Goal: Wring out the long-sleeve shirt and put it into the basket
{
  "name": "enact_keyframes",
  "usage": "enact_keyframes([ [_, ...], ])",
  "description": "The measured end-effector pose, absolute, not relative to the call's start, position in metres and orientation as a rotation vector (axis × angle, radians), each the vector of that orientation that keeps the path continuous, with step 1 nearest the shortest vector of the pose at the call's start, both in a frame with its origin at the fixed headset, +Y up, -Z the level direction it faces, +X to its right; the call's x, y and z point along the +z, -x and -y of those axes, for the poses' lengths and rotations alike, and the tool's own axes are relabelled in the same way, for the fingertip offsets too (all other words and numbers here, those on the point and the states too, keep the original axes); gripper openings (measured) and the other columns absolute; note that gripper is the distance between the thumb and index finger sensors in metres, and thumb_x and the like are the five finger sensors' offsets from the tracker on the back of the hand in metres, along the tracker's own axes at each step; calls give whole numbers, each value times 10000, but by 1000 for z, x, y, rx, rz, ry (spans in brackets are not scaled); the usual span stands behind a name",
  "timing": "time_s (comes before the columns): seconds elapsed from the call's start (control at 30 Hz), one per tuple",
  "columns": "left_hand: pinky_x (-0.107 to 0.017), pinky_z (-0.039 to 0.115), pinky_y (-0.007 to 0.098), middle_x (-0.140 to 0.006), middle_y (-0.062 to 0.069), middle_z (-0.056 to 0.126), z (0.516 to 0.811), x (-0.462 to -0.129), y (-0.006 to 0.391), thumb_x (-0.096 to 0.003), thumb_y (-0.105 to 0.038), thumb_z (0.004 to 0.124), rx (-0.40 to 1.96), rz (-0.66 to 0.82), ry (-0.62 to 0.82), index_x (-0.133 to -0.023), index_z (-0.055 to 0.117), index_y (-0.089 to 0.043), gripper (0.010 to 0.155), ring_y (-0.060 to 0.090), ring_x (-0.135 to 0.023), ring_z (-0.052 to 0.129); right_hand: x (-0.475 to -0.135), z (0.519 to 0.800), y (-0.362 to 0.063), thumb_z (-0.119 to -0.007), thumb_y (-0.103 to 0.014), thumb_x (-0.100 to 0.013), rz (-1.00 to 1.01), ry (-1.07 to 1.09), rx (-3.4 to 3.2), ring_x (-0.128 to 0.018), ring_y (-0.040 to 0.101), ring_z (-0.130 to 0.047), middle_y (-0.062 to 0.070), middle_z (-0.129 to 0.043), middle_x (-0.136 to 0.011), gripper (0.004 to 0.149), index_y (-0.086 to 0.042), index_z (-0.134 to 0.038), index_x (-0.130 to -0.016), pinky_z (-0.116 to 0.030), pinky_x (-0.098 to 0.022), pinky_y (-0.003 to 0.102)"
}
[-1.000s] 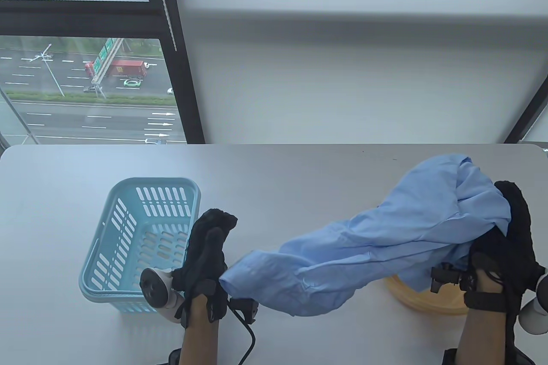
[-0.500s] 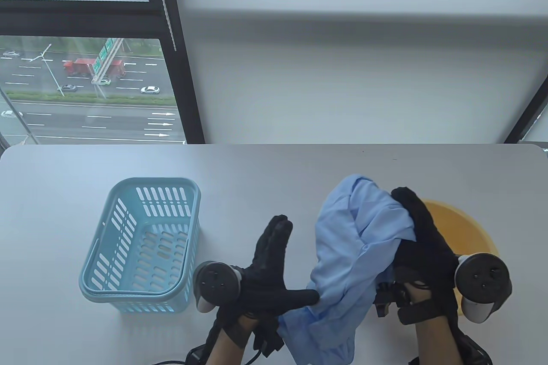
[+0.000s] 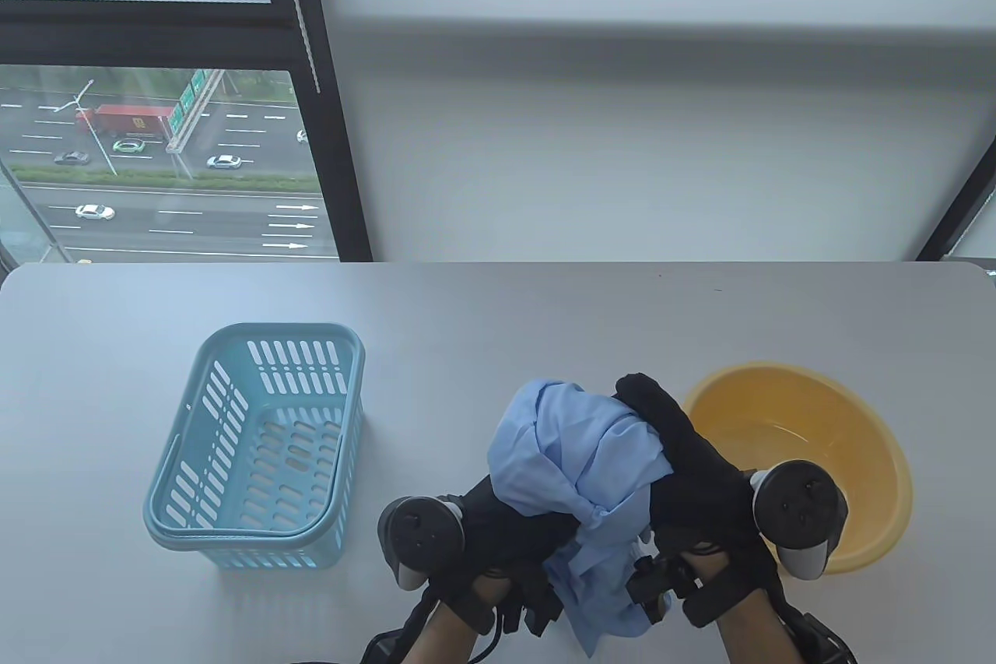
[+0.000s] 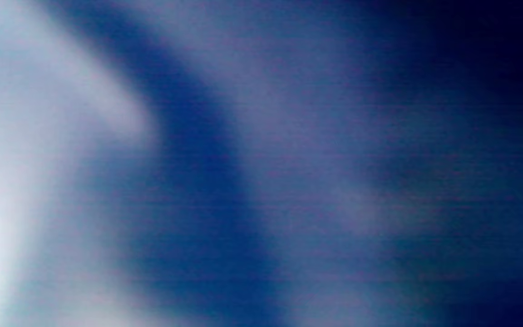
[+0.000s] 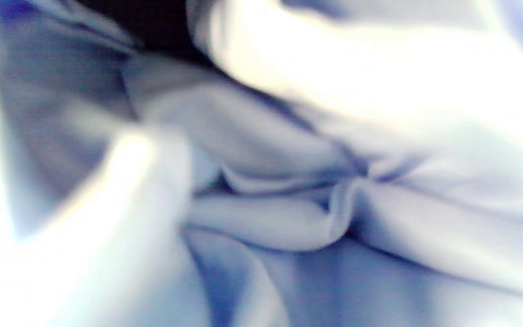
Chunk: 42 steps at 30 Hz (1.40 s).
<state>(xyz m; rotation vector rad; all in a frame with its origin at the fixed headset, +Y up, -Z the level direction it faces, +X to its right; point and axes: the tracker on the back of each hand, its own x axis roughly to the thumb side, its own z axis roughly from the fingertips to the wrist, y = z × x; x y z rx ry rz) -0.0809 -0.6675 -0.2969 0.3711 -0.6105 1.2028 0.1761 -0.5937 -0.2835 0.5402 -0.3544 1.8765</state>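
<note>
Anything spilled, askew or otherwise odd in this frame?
Nothing stands out. The blue shirt is bunched between the left hand and right hand; basket and yellow basin stand upright, no puddle on the table. Wrist views show only blurred cloth.

One shirt (image 3: 576, 461), one basket (image 3: 257, 446), one bowl (image 3: 809, 454), two hands (image 3: 615, 508)

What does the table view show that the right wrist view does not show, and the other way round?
Only the table view shows the blue basket, the yellow basin, the grey table, the window and both hands: the left hand and right hand hold the bunched shirt between basket and basin. Only the right wrist view shows the cloth's folds up close, blurred. Both show the light blue shirt.
</note>
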Motion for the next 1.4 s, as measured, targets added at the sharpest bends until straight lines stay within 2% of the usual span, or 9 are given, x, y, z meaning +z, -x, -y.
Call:
enact_keyframes([
  [0.3,-717,636,589,-789,-60,992,672,-308,129,-529,-447,984,1358,428,-427,-995,738,-207,578,261,-759,984,-298,644,-188,-825,-650,-548,216,-646,1758,-1071,462,-427,137,-360,-1233,896,-268,-329,-1189,-373,-768,622],
  [0.47,-721,638,588,-797,-70,992,672,-309,121,-531,-454,982,1386,526,-387,-998,736,-219,578,254,-771,984,-308,677,-152,-858,-731,-470,18,-766,1974,-1066,502,-246,181,-85,-1203,1203,-205,11,-1114,-282,-764,635],
  [0.57,-725,642,584,-795,-75,997,673,-308,112,-528,-457,984,1397,578,-339,-997,741,-231,574,245,-774,987,-312,693,-142,-897,-687,-464,-98,-759,1932,-1070,520,-308,186,-84,-1198,1253,-187,73,-1080,-298,-766,648],
  [0.73,-740,606,585,-800,-78,1001,678,-309,98,-533,-445,984,1425,627,-252,-997,743,-227,566,248,-781,984,-319,712,-139,-951,-568,-478,-194,-731,1825,-982,368,-725,134,-416,-1193,1156,-165,-84,-1127,-443,-773,627],
  [0.87,-756,555,597,-817,-91,992,678,-307,93,-535,-452,977,1330,620,-267,-1007,728,-235,576,238,-811,970,-321,719,-138,-947,-507,-493,-172,-691,1833,-787,217,-915,23,-750,-1035,901,-133,-420,-1122,-543,-769,565],
  [0.93,-761,512,615,-844,-84,977,679,-307,92,-541,-442,972,1339,621,-248,-1023,710,-233,587,253,-856,933,-321,717,-139,-940,-478,-506,-160,-687,1843,-704,183,-951,-5,-824,-958,780,-148,-534,-1085,-572,-765,532],
  [1.03,-754,419,646,-912,-69,939,678,-307,92,-547,-441,953,1311,633,-240,-1056,670,-241,616,320,-969,800,-319,712,-143,-928,-457,-515,-47,-666,1928,-652,154,-967,-20,-858,-917,681,-202,-605,-1057,-601,-758,507],
  [1.17,-747,343,658,-1096,14,771,674,-307,98,-550,-474,944,1297,652,-245,-1111,588,-245,703,397,-1054,623,-318,706,-156,-924,-437,-523,124,-570,1968,-627,147,-967,-14,-852,-920,652,-241,-607,-1057,-622,-749,495],
  [1.4,-750,355,658,-1151,45,692,672,-312,132,-579,-538,879,1496,591,-323,-1133,546,-246,709,406,-1065,593,-310,689,-185,-900,-383,-549,465,-403,1967,-656,159,-951,-6,-790,-973,638,-310,-556,-1081,-614,-752,504],
])
